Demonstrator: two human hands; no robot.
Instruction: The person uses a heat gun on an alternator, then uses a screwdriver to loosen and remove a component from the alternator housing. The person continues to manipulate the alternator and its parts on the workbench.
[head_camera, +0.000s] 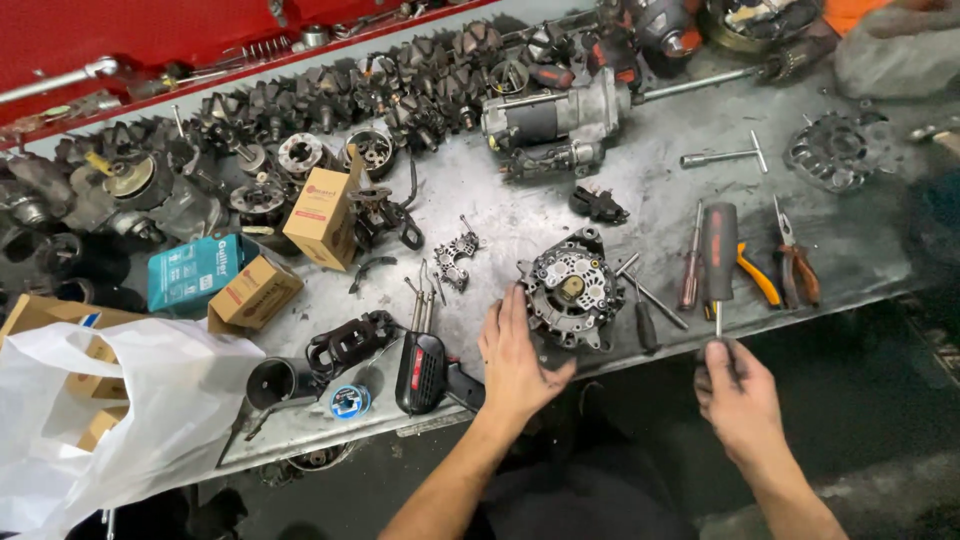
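My left hand (515, 355) lies flat on the metal workbench (520, 215), fingers spread, its fingertips against the left side of a round alternator housing (571, 290). My right hand (738, 395) is at the bench's front edge, its fingers closed around the shaft of a large dark-handled screwdriver (718, 250) that points away from me. The housing sits upright between both hands, with a brass-coloured centre showing.
Pliers (797, 265), an orange-handled tool (757, 272) and smaller screwdrivers (690, 270) lie right of the housing. A black soldering gun (425, 370), solder spool (350, 400), cardboard boxes (322, 215), a starter motor (555, 115), several rotors at the back and a white plastic bag (110, 410) crowd the bench.
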